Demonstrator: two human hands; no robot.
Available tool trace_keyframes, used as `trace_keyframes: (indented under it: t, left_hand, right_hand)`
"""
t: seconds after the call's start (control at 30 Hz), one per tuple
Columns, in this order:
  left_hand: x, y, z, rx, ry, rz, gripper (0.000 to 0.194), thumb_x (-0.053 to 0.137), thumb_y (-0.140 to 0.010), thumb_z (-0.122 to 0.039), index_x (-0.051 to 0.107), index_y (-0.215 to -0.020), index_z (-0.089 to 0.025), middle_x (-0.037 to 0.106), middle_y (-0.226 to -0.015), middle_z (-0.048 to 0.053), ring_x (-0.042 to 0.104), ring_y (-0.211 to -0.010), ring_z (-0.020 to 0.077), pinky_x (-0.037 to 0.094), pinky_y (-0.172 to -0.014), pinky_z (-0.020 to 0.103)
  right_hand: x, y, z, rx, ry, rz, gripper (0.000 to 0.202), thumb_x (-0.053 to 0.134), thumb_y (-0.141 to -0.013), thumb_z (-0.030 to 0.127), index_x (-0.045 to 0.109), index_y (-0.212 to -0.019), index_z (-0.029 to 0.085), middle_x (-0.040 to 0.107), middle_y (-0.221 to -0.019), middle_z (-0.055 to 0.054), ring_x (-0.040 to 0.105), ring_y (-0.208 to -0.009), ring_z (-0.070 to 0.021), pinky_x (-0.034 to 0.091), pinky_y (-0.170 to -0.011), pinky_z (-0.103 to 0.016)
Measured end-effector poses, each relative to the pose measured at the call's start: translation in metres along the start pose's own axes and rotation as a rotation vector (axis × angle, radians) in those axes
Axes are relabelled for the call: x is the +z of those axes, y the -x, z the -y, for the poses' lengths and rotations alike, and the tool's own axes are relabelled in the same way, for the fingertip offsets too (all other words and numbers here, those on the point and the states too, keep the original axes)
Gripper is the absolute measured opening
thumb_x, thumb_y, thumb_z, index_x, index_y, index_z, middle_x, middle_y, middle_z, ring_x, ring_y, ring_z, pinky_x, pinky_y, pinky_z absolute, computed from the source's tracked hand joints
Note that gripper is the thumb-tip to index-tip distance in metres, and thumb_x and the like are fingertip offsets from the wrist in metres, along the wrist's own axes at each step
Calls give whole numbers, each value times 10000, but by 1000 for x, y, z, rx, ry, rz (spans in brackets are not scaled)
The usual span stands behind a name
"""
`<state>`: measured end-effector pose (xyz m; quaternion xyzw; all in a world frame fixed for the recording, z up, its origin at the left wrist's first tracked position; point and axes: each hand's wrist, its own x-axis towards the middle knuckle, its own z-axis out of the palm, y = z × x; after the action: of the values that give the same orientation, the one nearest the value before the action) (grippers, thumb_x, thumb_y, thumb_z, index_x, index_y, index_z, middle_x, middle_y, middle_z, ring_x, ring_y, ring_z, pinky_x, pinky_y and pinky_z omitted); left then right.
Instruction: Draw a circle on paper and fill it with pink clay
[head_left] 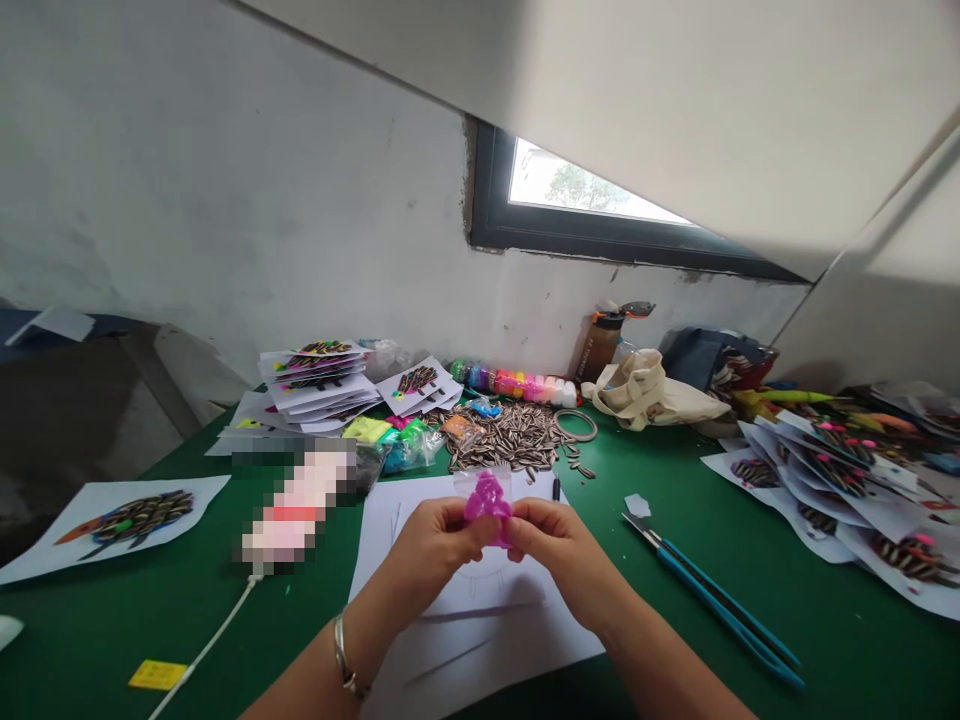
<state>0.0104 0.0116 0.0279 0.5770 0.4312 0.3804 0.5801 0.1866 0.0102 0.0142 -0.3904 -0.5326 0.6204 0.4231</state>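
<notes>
Left grip (439,540) and right grip (553,535) pinch purple packet (489,497) (bottle lettering (590,352) illegible).

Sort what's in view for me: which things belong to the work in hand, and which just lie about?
Belong, as I judge it:
- purple packet, held in left hand and right hand
- drawn-on sheet below the hands
- striped seeds, likely

Apparently just lying about:
- brown bottle
- cream bag
- yellow label
- white cable

Unsure: blue-handled tool.
</notes>
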Motion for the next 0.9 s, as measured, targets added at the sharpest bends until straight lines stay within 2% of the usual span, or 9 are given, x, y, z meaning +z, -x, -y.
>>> trace_keyframes:
  t: [0.3,0.37,0.47,0.63,0.8,0.9]
  left_hand:
    - [2,2,-3,112,-158,-28,322,623,-814,-441,647,-676,-152,551,-656,-1,438,-622,130,365,-571,250]
    - [2,3,-3,119,-129,-17,293,636,-812,-424,660,-701,-155,583,-693,8,476,-653,141,398,-616,259]
    - [3,3,-4,105,-18,81,283,641,-812,-425,690,-765,-150,626,-729,27,525,-684,157,430,-661,276]
    - [2,3,-3,93,-13,79,438,605,-812,-538,684,-695,-123,577,-622,20,448,-586,125,381,-558,249]
    - [-5,2,-2,107,-69,34,408,583,-841,-522,664,-738,-136,574,-675,21,486,-656,146,409,-616,266]
    - [-7,1,-1,155,-138,-13,394,590,-837,-512,660,-714,-144,558,-678,17,474,-663,146,396,-607,259]
  right_hand:
    - [1,-2,-3,-43,-28,54,249,757,-734,395,681,-756,160,570,-676,12,472,-659,-115,366,-629,-243]
    - [2,-2,-5,-51,-46,66,250,751,-740,395,676,-739,156,554,-659,15,460,-643,-111,358,-621,-241]
    - [2,-1,-10,-75,-81,88,268,698,-789,399,680,-715,142,533,-636,7,433,-620,-110,341,-594,-243]
    - [0,0,-14,-136,-143,78,327,646,-837,372,610,-603,148,469,-567,25,380,-579,-100,307,-574,-243]
    - [-1,1,-6,-134,-31,38,264,669,-824,385,696,-722,143,576,-651,-6,454,-631,-113,353,-610,-245]
    - [2,0,-3,-107,-91,29,234,729,-769,386,714,-780,153,617,-690,-10,494,-647,-117,388,-635,-247]
